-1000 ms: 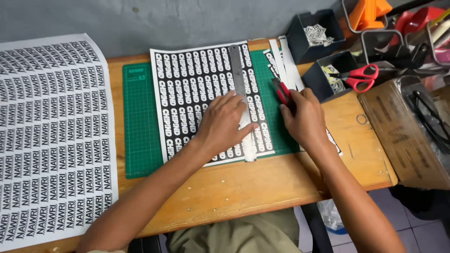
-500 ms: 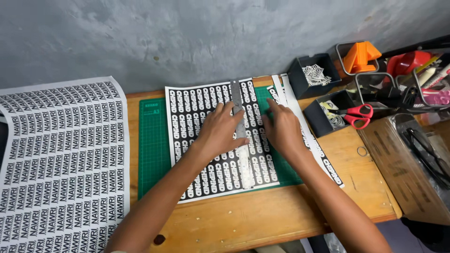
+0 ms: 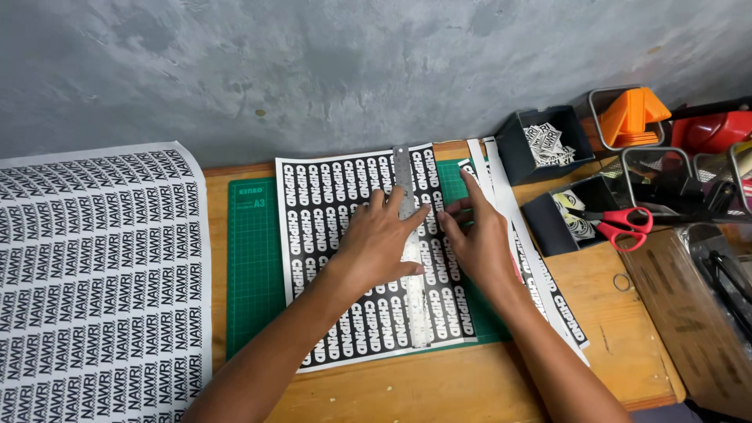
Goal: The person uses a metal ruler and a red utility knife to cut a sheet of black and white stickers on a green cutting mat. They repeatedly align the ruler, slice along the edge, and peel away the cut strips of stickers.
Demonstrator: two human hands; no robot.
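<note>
Pressing our left hand (image 3: pixel 381 241) flat, fingers spread wide, we are pinning a long steel ruler (image 3: pixel 411 247) onto a black sticker sheet (image 3: pixel 337 258) of repeated white lettering. The ruler is running from the sheet's far edge to its near edge, along the sheet's right-hand part. Our right hand (image 3: pixel 479 239) is lying just beside the ruler on its right, fingers loosely curled with the fingertips touching the sheet; we cannot tell whether it is holding anything.

The sheet is lying on a green cutting mat (image 3: pixel 254 266), which is sitting in the middle of a wooden bench (image 3: pixel 486 388) pushed against a rough grey plastered wall (image 3: pixel 313 70). At the bench's left edge a large white sheet (image 3: pixel 94 290) of black lettering is overhanging. Cut strips (image 3: pixel 540 282) of stickers are lying right of the mat. Toward the far right corner, dark bins (image 3: pixel 540 141) are holding cut stickers, and red-handled scissors (image 3: pixel 623 225) are resting over one bin. Wire baskets (image 3: pixel 627 117) with orange and red items are crowding that corner.
</note>
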